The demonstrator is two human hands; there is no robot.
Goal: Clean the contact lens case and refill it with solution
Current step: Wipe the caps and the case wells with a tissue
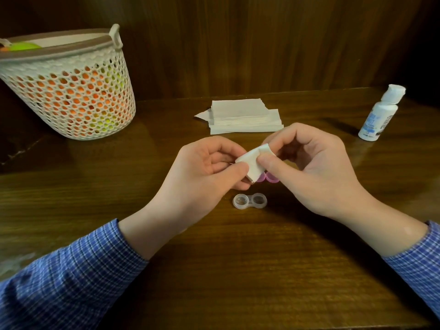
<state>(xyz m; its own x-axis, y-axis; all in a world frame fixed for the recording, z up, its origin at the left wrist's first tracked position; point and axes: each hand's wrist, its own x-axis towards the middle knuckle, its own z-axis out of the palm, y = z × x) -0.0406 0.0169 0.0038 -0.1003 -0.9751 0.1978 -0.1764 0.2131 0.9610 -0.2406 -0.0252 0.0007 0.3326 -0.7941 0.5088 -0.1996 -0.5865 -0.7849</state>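
A clear twin-well contact lens case [249, 201] lies open on the wooden table [214, 270], its wells uncovered. Just above it, my left hand [204, 167] and my right hand [312, 163] both pinch a small folded white tissue [253, 161] in the air. Two pink caps [267, 177] sit on the table behind the tissue, partly hidden by it. The white solution bottle [381, 115] stands capped at the far right.
A stack of white tissues [245, 116] lies at the back centre. A white perforated basket [71, 91] holding orange and green items stands at the back left. A wooden wall panel rises behind the table.
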